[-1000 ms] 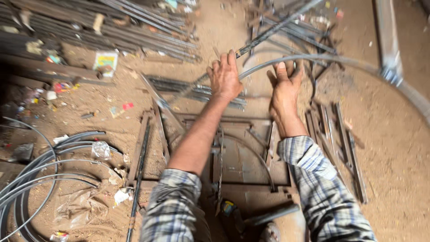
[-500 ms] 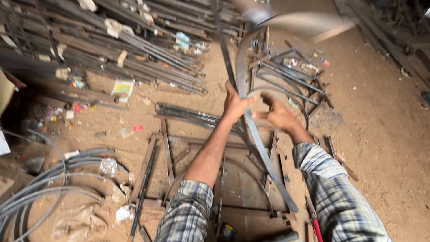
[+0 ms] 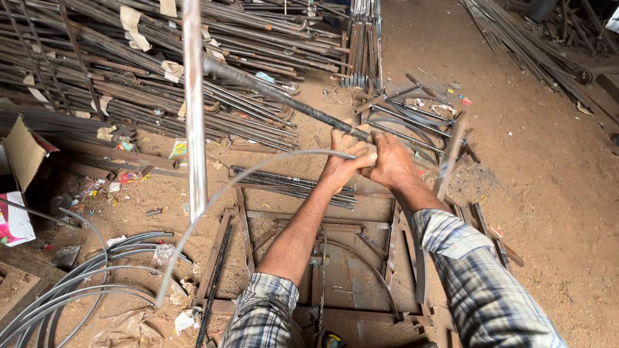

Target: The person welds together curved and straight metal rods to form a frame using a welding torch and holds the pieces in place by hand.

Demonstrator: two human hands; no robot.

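Change: both hands, half a second ago apart on a broad curved strip held upright, are now side by side on thin rod stock; the view has swung left toward the rod stacks.
Left hand point(image 3: 343, 164): fingers curled shut around a thin grey curved rod point(image 3: 213, 200) at its upper end.
Right hand point(image 3: 389, 161): closed in a fist just beside the left, knuckles touching it; it seems to share the grip on the rods, though which one I cannot tell.
Curved rod: arcs from the hands down and left, free end low near the coiled grey rods point(image 3: 77, 283) on the ground.
Straight bar point(image 3: 284, 100): dark, runs from upper left diagonally down into the hands.
Pale strip point(image 3: 193, 103): blurred, upright, close to the camera; no hand visibly holds it.
Bending frame point(image 3: 335, 270): rusty steel jig on the dirt below the forearms, nothing loaded in it that I can make out.
Progress: rod already carries a long bend; judged mid-handling, not yet set down with the coiled pile.
Surroundings: stacked long rods point(image 3: 129, 84) upper left, scrap pieces point(image 3: 412, 122) beyond the hands.
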